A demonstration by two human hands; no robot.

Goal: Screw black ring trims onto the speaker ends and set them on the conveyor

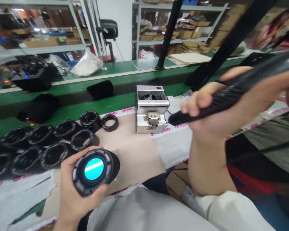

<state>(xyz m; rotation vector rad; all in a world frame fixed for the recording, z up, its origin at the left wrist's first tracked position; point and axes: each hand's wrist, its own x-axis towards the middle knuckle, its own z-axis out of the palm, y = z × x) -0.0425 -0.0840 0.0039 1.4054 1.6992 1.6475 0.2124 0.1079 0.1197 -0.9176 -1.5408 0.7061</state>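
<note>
My left hand point(73, 195) is wrapped round a black cylindrical lens housing point(114, 163), tilted towards me. In its centre a round glass face point(93, 168) reflects bright cyan, and a grey notched ring surrounds it. Raised on the right, my right hand point(214, 112) grips what looks like a black electric screwdriver point(227, 96) with a ribbed grip. Motion blurs its far end. Between the hands, further back, stands a silver metal box point(150, 110) that resembles a screw feeder. Beside my left hand are several black ring-shaped housings point(59, 154) in rows.
Brown cardboard point(132, 154) and white printed wrapping cover the near bench. Behind run a green work surface point(125, 77), a black post point(167, 35), dark cloth-like pieces point(101, 89) and a plastic bag point(88, 62). Shelves with boxes point(183, 32) stand at the back.
</note>
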